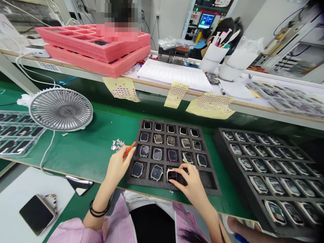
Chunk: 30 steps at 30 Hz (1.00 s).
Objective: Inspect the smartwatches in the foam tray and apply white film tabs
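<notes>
On green-matted desk [83, 152], black foam tray [174, 135]: left hand [118, 167] pinching orange pick [129, 151]; right hand [188, 180] spread over square black watch case [172, 176].

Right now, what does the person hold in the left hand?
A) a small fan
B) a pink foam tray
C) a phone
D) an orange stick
D. The left hand pinches the orange stick between its fingers, near the black foam tray.
</notes>
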{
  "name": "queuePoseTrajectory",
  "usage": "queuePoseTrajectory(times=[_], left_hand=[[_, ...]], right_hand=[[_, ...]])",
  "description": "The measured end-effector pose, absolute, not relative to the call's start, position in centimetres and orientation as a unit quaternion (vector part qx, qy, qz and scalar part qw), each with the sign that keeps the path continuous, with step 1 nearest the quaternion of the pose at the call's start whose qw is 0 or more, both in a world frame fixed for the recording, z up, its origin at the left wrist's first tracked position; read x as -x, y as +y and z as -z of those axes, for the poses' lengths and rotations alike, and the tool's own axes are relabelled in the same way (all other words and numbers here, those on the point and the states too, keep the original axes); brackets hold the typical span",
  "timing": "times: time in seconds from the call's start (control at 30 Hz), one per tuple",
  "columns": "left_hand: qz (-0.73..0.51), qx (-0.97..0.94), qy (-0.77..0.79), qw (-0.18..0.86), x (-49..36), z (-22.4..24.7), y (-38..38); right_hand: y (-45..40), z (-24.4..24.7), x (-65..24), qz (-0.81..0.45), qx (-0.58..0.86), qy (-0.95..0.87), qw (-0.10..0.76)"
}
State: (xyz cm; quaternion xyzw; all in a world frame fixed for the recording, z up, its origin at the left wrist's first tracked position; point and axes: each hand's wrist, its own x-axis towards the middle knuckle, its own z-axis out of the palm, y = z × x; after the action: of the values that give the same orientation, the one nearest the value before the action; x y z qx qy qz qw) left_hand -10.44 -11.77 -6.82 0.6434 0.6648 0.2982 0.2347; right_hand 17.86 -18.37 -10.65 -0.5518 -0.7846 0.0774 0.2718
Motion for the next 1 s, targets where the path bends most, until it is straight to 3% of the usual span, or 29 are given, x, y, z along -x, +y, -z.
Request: queuePoseTrajectory(times=[0.33, 0.53, 1.0], left_hand=[[-0.299, -0.67, 0.621, 0.275, 8.7, 6.3, -12.4], [-0.299, -0.671, 0.615, 0.286, 8.6, 6.1, -12.6], [-0.288, -0.669, 0.613, 0.307, 8.2, 6.7, -12.5]], right_hand=[[-19.2, 11.0, -15.8, -0.171, 0.536, -0.755, 0.336], [-18.6, 10.0, -16.0, -0.073, 0.562, -0.791, 0.23], [-18.2, 8.0, -16.0, -0.305, 0.568, -0.736, 0.209]])
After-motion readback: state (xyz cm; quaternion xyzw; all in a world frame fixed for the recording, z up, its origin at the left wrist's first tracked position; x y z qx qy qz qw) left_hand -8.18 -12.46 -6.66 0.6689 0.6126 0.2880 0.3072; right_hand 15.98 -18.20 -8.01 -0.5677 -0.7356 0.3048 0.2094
